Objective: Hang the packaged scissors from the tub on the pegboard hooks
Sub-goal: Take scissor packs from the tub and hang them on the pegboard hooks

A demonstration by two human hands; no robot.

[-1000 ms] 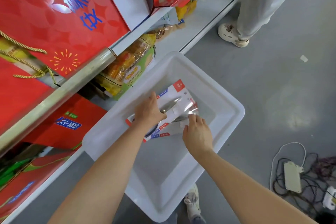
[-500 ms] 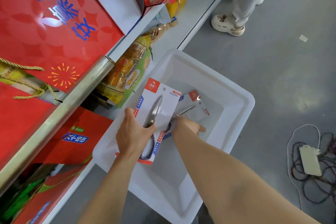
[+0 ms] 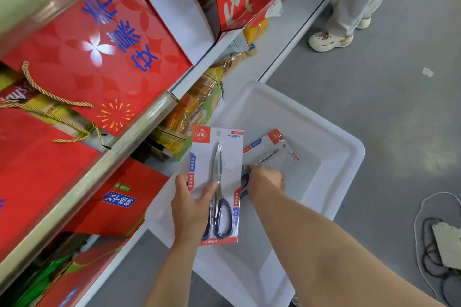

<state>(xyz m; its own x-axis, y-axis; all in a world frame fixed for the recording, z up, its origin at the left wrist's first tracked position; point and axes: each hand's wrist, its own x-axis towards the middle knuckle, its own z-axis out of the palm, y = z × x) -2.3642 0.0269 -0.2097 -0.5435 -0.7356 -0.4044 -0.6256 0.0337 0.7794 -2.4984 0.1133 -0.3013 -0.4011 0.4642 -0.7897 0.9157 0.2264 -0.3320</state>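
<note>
The left hand (image 3: 190, 203) was clamped on one packaged scissors card (image 3: 216, 183), thumb across its front and fingers behind, holding it raised above the near-left part of the white tub (image 3: 331, 157); the card stood nearly upright in the view, blades pointing away from the person and the dark handles toward the wrist, with its hang hole at the far top edge. A second scissors card (image 3: 270, 151) lay flat on the tub floor just right of the first, its long axis slanting away to the right; the right hand (image 3: 265, 178) was the nearer one, fingers closed down on the card's near end, though whether it had a full grip could not be told. No pegboard or hooks appeared in view, so the hanging seemed likely to need a turn away from the tub. The held card read "SCISSORS" at its top right, beside a red corner badge with small characters; blue and red side tabs carried print too small to read. The red gift boxes (image 3: 99, 57) on the shelf (image 3: 139, 129) to the left bore large blue Chinese characters.
</note>
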